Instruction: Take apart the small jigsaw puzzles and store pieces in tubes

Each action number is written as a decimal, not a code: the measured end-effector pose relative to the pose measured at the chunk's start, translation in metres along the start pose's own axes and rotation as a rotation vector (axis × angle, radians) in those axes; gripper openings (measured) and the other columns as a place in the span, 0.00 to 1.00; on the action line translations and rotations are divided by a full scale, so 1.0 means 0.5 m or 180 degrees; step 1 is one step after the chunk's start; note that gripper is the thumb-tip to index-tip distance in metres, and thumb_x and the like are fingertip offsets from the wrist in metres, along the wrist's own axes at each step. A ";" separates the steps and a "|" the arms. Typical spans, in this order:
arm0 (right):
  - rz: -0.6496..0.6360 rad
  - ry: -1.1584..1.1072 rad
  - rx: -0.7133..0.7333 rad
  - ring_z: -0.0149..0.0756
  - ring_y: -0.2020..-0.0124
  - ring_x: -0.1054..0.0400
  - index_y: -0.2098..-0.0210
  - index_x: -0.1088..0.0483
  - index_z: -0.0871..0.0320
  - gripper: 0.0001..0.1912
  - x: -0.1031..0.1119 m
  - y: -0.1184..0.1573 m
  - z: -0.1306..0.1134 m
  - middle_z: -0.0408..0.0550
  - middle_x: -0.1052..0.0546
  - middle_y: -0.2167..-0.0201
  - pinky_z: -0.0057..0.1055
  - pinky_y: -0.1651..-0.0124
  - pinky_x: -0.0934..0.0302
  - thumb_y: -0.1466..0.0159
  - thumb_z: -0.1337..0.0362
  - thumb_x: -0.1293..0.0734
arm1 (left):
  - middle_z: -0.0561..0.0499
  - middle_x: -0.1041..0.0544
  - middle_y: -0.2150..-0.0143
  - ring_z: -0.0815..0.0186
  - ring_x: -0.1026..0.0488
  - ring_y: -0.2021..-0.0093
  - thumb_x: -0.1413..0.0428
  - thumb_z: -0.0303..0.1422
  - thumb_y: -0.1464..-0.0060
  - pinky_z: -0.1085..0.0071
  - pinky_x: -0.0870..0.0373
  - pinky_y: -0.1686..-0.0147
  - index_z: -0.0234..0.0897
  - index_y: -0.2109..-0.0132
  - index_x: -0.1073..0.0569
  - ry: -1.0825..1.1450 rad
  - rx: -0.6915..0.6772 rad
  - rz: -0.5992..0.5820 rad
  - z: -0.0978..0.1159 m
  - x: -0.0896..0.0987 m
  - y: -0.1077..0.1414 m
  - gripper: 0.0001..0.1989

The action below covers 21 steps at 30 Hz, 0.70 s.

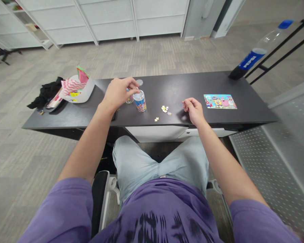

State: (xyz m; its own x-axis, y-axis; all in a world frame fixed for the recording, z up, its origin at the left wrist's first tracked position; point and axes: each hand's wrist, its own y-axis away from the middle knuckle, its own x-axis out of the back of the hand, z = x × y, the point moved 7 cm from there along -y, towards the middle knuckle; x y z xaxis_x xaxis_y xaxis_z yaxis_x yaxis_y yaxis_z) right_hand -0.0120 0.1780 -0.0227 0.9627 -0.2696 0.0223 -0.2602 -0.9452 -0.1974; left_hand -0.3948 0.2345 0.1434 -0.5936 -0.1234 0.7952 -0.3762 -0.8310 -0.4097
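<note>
My left hand (121,91) is over the rim of an upright printed can (141,103), thumb and fingers nearly together; whatever they hold is too small to make out. Behind that hand a second printed container (129,98) is partly hidden. A round silver lid (140,82) lies just beyond the can. Small jigsaw pieces (164,109) form a loose pile right of the can, with a few more pieces (156,119) nearer the front edge. My right hand (193,109) hovers above the desk right of the pile, fingers curled, their contents hidden. A colourful cartoon picture card (220,101) lies flat beyond it.
The dark desk (177,87) holds a white basket (84,94) with cloths and packets at the left, beside black fabric (47,92). A large Pepsi bottle (252,59) stands at the far right corner, near a black metal frame (281,50).
</note>
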 end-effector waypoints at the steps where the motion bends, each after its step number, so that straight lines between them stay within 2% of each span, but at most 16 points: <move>1: 0.0003 -0.0005 -0.0004 0.43 0.72 0.40 0.67 0.22 0.40 0.38 0.000 0.001 -0.002 0.44 0.24 0.72 0.47 0.66 0.36 0.40 0.15 0.16 | 0.53 0.08 0.57 0.46 0.08 0.53 0.19 0.21 0.38 0.55 0.15 0.47 0.47 0.53 0.12 0.0007 -0.0013 0.0009 -0.002 -0.001 -0.001 0.17; 7: 0.0025 -0.0027 -0.0020 0.44 0.73 0.39 0.70 0.22 0.39 0.37 -0.002 0.002 -0.011 0.45 0.24 0.73 0.47 0.68 0.35 0.42 0.16 0.15 | 0.52 0.07 0.53 0.46 0.08 0.51 0.20 0.23 0.38 0.53 0.12 0.44 0.47 0.52 0.14 0.0122 -0.0255 -0.0007 -0.018 0.003 -0.008 0.16; 9: 0.0033 -0.0031 -0.0031 0.44 0.73 0.39 0.70 0.21 0.39 0.35 -0.002 0.002 -0.010 0.45 0.24 0.73 0.46 0.68 0.36 0.41 0.18 0.15 | 0.50 0.08 0.52 0.46 0.09 0.51 0.22 0.25 0.34 0.52 0.13 0.44 0.47 0.50 0.14 0.0050 -0.0419 0.0094 -0.010 0.008 -0.002 0.13; 12: 0.0038 -0.0044 -0.0046 0.43 0.72 0.39 0.69 0.22 0.40 0.34 -0.002 0.002 -0.005 0.45 0.25 0.72 0.45 0.67 0.36 0.39 0.21 0.15 | 0.45 0.09 0.47 0.45 0.11 0.47 0.30 0.29 0.22 0.50 0.15 0.40 0.45 0.46 0.14 -0.0119 -0.0783 0.0376 0.034 -0.001 0.036 0.04; 14: 0.0052 -0.0056 -0.0047 0.42 0.72 0.39 0.69 0.23 0.42 0.35 -0.002 0.001 -0.002 0.44 0.26 0.72 0.44 0.67 0.36 0.38 0.21 0.14 | 0.42 0.10 0.45 0.43 0.12 0.43 0.35 0.32 0.15 0.47 0.16 0.36 0.43 0.43 0.14 -0.0158 -0.1012 0.0278 0.071 -0.042 0.081 0.04; 17: 0.0076 -0.0059 -0.0063 0.39 0.72 0.38 0.68 0.25 0.45 0.38 -0.001 -0.001 0.002 0.42 0.27 0.72 0.42 0.66 0.36 0.36 0.20 0.14 | 0.44 0.10 0.43 0.44 0.11 0.43 0.31 0.35 0.14 0.48 0.13 0.37 0.46 0.41 0.11 -0.0087 -0.1261 -0.0299 0.105 -0.146 0.158 0.03; 19: 0.0069 -0.0035 -0.0094 0.39 0.72 0.38 0.67 0.25 0.45 0.40 -0.002 -0.001 0.003 0.42 0.27 0.72 0.41 0.66 0.35 0.36 0.19 0.14 | 0.41 0.10 0.34 0.42 0.12 0.35 0.27 0.38 0.13 0.45 0.13 0.31 0.46 0.34 0.11 -0.0054 -0.1318 -0.0578 0.102 -0.212 0.203 0.09; 21: 0.0040 -0.0005 -0.0117 0.40 0.71 0.38 0.67 0.25 0.44 0.40 -0.003 0.000 0.002 0.42 0.26 0.73 0.41 0.67 0.34 0.38 0.17 0.14 | 0.38 0.14 0.26 0.40 0.15 0.29 0.25 0.43 0.12 0.41 0.13 0.26 0.45 0.28 0.12 -0.0046 -0.1275 -0.0705 0.081 -0.260 0.233 0.16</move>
State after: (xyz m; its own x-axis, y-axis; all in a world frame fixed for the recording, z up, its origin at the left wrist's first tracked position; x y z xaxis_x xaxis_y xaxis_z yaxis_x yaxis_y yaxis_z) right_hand -0.0131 0.1787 -0.0236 0.9594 -0.2814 0.0185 -0.2749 -0.9478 -0.1614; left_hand -0.3328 0.1317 0.0104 -0.4590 0.0239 0.8881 -0.7401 -0.5634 -0.3673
